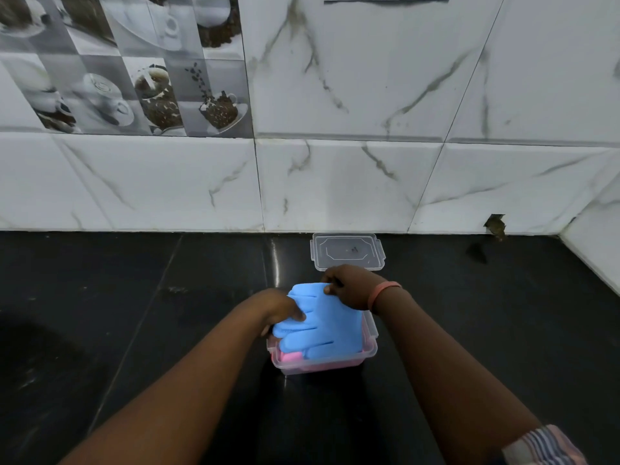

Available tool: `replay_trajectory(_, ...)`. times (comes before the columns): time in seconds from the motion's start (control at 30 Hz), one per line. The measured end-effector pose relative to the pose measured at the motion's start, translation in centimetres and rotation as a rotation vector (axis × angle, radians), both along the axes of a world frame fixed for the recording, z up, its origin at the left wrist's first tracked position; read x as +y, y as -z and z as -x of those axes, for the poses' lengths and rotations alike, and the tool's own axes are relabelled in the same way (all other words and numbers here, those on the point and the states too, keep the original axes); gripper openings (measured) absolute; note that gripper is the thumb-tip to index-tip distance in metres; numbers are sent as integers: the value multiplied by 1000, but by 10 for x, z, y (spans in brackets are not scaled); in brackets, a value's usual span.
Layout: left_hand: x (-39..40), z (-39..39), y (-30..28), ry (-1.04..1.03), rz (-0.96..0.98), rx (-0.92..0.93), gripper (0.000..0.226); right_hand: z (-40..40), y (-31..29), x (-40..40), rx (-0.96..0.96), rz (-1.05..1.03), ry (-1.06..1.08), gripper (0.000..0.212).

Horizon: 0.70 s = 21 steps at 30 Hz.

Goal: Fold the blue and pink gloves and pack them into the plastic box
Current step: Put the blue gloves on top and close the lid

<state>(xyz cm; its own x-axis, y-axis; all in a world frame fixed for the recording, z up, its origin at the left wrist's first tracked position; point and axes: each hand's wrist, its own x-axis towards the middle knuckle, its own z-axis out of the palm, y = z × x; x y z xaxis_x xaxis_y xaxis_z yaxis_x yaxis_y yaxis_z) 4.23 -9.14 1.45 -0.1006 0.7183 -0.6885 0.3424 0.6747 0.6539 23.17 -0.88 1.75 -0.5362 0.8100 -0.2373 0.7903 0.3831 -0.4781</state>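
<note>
A clear plastic box point(368, 351) stands on the black counter in front of me. Pink gloves point(291, 357) lie in its bottom, showing through the wall. A folded blue glove point(322, 325) sits on top of them, bulging above the rim with its fingers pointing left. My left hand point(280, 308) grips the glove's left edge, fingers tucked beneath it. My right hand point(349, 286) pinches the glove's far right corner between thumb and fingers. A pink band circles the right wrist.
The box's clear lid point(347, 251) lies flat just behind the box, close to the marble-tiled wall point(335, 182). The black counter point(134, 313) stretches left and right. A chipped hole in the wall base point(495, 226) is at the far right.
</note>
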Motion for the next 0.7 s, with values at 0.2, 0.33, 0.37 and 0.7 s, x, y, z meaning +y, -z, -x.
replay_trajectory(0.2,0,0,-6,12,-42,-134,54,-19,16,-13,555,194,479,56)
replay_trajectory(0.33,-1,2,4,-5,-163,-153,50,-36,17,-15,667,388,498,70)
replay_trajectory(0.37,-1,2,7,-20,-174,-149,48,-39,16,-16,651,388,483,68)
replay_trajectory(0.7,-5,10,4,-35,-151,-231,45,-45,27,-49,737,207,254,15)
